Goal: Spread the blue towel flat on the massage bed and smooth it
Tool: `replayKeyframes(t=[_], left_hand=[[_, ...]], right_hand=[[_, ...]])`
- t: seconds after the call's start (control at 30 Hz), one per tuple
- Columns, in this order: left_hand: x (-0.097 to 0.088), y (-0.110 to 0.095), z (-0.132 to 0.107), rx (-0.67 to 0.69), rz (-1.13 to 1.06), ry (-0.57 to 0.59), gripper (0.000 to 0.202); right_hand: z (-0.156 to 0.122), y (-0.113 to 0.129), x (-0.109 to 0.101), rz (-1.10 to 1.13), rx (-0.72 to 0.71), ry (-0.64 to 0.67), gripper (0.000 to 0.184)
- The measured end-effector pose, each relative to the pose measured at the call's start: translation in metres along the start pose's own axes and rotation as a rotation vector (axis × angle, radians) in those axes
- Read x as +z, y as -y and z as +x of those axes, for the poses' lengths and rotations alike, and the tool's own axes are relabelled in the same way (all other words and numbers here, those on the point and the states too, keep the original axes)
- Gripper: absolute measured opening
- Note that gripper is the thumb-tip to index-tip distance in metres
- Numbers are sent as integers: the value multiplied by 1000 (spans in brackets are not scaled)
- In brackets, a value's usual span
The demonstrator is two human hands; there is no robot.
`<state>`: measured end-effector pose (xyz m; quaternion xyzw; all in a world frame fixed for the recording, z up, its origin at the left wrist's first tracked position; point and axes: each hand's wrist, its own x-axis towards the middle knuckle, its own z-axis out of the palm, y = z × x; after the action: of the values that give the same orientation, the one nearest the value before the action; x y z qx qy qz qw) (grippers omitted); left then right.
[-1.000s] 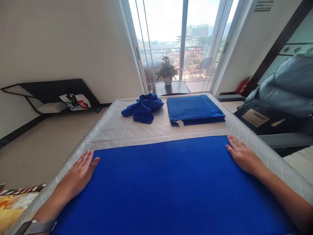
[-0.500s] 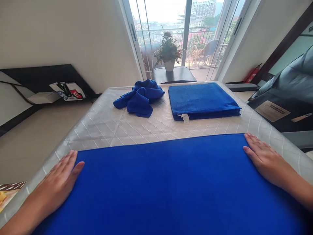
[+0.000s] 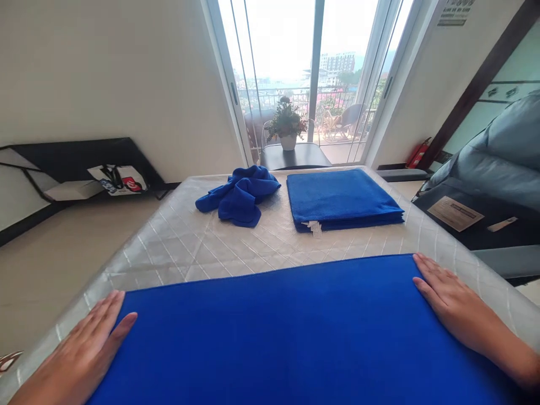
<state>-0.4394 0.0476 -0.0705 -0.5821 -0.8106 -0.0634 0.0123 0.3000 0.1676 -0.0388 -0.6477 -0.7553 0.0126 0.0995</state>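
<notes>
one flat blue cloth point(image 3: 270, 337), left hand point(image 3: 84, 347), right hand point(image 3: 458, 304) at far corners

spread cloth point(image 3: 270, 337): smooth, matt fabric | folded stack point(image 3: 343, 194): fuzzy cloth | table cover point(image 3: 169, 247): satiny, diamond-lined

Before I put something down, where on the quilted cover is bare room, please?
A bare strip of quilted cover lies between the spread blue cloth and, beyond it, the crumpled blue cloth and folded blue stack; it is wider on the left. The near side is crowded with the spread cloth, left hand and right hand.
</notes>
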Motion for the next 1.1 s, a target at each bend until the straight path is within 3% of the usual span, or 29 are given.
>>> replayKeyframes(t=[0.2, 0.37, 0.5, 0.57, 0.63, 0.73, 0.83, 0.97, 1.1], left_hand=[[-21, -42, -5, 106, -82, -30, 80], [-56, -77, -10, 16, -33, -128, 97], [-102, -135, -40, 148, -93, -283, 76], [-118, -178, -58, 229, -125, -354, 58], [-123, -224, -71, 355, -124, -309, 45], [-109, -286, -72, 530, -98, -275, 37], [-81, -324, -58, 562, -75, -277, 40], [-43, -337, -42, 583, -46, -238, 40], [-21, -332, -38, 575, -46, -222, 43]], right_hand=[[7, 12, -4, -19, 19, -5, 71], [6, 30, -21, -128, -46, -137, 64], [-14, 85, -52, -86, -221, -245, 57], [-26, 128, -65, 16, -299, -193, 54], [-34, 175, -71, 111, -374, -118, 52], [-32, 237, -64, 181, -438, -69, 46], [-18, 274, -42, 171, -472, -31, 46], [-3, 284, -10, 148, -467, 47, 56], [-2, 279, 3, 168, -445, 39, 59]])
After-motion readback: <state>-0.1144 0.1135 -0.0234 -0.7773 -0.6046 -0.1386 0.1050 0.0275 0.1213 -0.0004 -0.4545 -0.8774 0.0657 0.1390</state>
